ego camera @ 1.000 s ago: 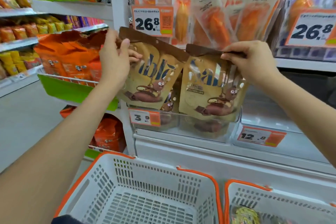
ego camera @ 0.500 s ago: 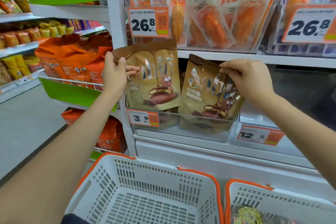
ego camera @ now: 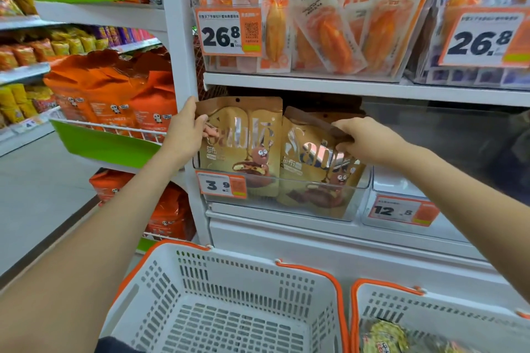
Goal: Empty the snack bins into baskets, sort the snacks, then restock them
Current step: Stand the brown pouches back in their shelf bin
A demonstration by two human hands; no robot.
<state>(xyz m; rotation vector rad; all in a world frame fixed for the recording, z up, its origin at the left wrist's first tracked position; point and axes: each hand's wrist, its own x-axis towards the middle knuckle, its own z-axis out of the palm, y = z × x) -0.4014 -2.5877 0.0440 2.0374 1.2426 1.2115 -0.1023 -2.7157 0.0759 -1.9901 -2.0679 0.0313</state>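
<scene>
Two gold-brown cookie pouches stand in a clear plastic bin [ego camera: 286, 206] on the middle shelf. My left hand [ego camera: 183, 135] grips the top left corner of the left pouch [ego camera: 243, 146]. My right hand [ego camera: 364, 137] pinches the dark top edge of the right pouch [ego camera: 309, 169], which leans right. The lower halves of both pouches sit behind the bin's front wall. More pouches behind them are mostly hidden. Below, a white basket [ego camera: 229, 289] with orange handles has nothing in it. A second basket [ego camera: 430, 312] at the right holds some yellow-green snack packs [ego camera: 384, 335].
The shelf above carries bins of orange dried-fruit packs [ego camera: 329, 28] with 26.8 price tags. A neighbouring clear bin [ego camera: 401, 209] tagged 12.8 sits right of the cookie bin. Orange bags [ego camera: 114, 97] fill a wire rack at the left, with an aisle floor beyond.
Both hands have lowered the two pouches from in front of the upper shelf down into the clear bin, and the pouches now stand inside it.
</scene>
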